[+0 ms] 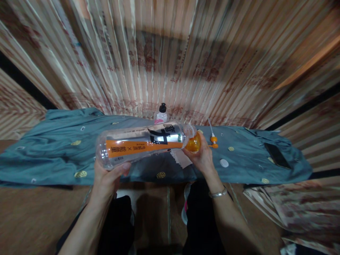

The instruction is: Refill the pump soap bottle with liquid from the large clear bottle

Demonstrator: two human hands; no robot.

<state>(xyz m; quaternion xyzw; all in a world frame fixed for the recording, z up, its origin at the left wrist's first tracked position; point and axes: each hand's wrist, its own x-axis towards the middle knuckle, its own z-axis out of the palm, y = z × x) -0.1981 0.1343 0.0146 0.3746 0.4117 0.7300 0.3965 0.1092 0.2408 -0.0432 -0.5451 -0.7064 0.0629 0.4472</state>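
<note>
Fingers [98, 166] and thumb of the left hand [105, 182] were wrapped around the base end of a large clear bottle [140, 143], which lay almost level above the table, its neck at three o'clock and slightly raised. It looked glossy and see-through, with an orange band [143, 147] along its lower side, silvery panels above, bold black lettering, and smaller characters upside down to me. The right hand [203, 156], with a silvery bangle [218, 194] at the wrist, gripped a small rounded amber container [193, 142] right at the bottle's mouth; whether the two rims touched, I couldn't tell.

Just beyond the right hand, at two o'clock, lay an orange-and-white pump head [213, 141] with its pale tube; a white disc [224, 163] sat at three to four o'clock, and a dark phone-like slab [276, 156] well out at three. White paper [181, 158] lay at four o'clock from the big bottle's middle. A black-capped bottle [160, 116] stood near one o'clock on the teal cloth [58, 145], with pleated curtain [170, 63] behind.
</note>
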